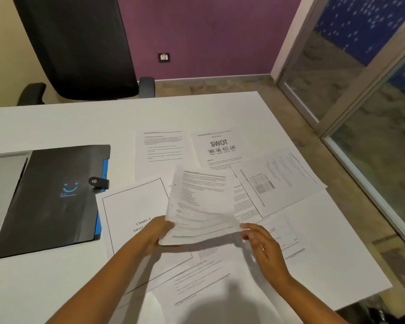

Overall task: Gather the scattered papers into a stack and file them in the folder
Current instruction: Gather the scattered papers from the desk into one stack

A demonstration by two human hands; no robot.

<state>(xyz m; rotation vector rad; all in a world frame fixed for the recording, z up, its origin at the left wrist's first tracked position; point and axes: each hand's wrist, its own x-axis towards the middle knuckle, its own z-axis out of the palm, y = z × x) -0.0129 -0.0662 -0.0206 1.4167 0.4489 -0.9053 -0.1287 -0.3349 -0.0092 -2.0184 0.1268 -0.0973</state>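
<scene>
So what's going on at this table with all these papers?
A person is collecting loose papers off a white table. The left hand grips a few lifted sheets by their bottom corner, and the right hand touches the opposite corner. Several other pages lie spread around. The black folder sits closed to the left.

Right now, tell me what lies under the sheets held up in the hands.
Under the held sheets lie more printed pages on the table, among them the Chapter 4 page. The held sheets and the left hand cover part of its title.
</scene>
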